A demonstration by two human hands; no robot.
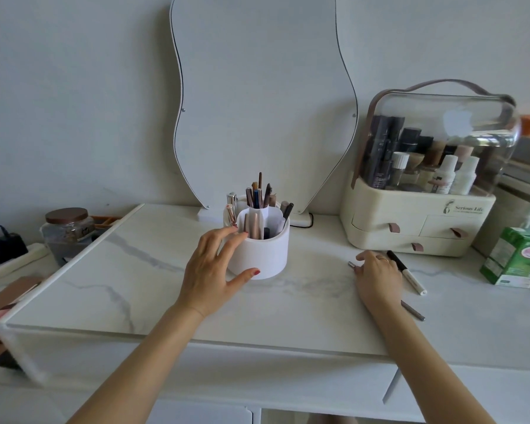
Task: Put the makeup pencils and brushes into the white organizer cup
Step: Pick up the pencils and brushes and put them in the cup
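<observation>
On the white marble table (135,280) we see the white organizer cup (262,252) standing in front of a wavy mirror (257,102). The cup already holds several pencils and brushes (257,197), upright in its middle and outer compartments. Our left hand (218,267) is around the left side of the cup: the fingers (231,241) are spread open and touch the rim and wall, and the thumb (247,275) lies against the lower front of the cup. The hand is not closed on it, it only cradles it.

Our right hand (378,276) lies palm down on the table, well to the right of the cup. Under it there is a thin grey pencil (413,310); one end comes out at the fingertips (361,258) and the other end behind the wrist (the middle part is hidden by the hand). The fingers curl down over the pencil, but we cannot tell if they really grip it or only press on it.

Just beside this hand, on its right, a black and white pen (406,272) lies flat on the table. Behind it stands a cream cosmetics case (419,224) with a clear lid, full of bottles. At the right edge there is a green box (514,258), and on the far left a glass jar (68,231) with a brown lid.
</observation>
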